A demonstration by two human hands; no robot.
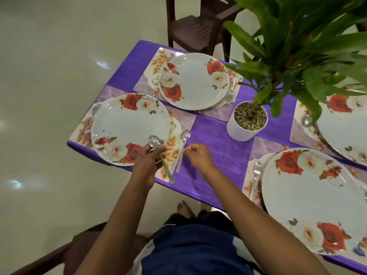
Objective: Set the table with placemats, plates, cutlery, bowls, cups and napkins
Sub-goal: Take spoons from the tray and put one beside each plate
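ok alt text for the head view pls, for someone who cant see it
The right hand pinches a spoon lying beside a floral plate on a purple table, while the left hand holds another spoon. Three more plates and a potted plant share the table.

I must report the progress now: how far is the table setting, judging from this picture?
Done: four placemats, each with a floral plate, lie on the purple table; a fork lies beside the nearest plate. In hand: the left hand holds a spoon, and the right hand pinches the handle of another spoon beside the plate. Left: no bowls, cups or napkins are visible.
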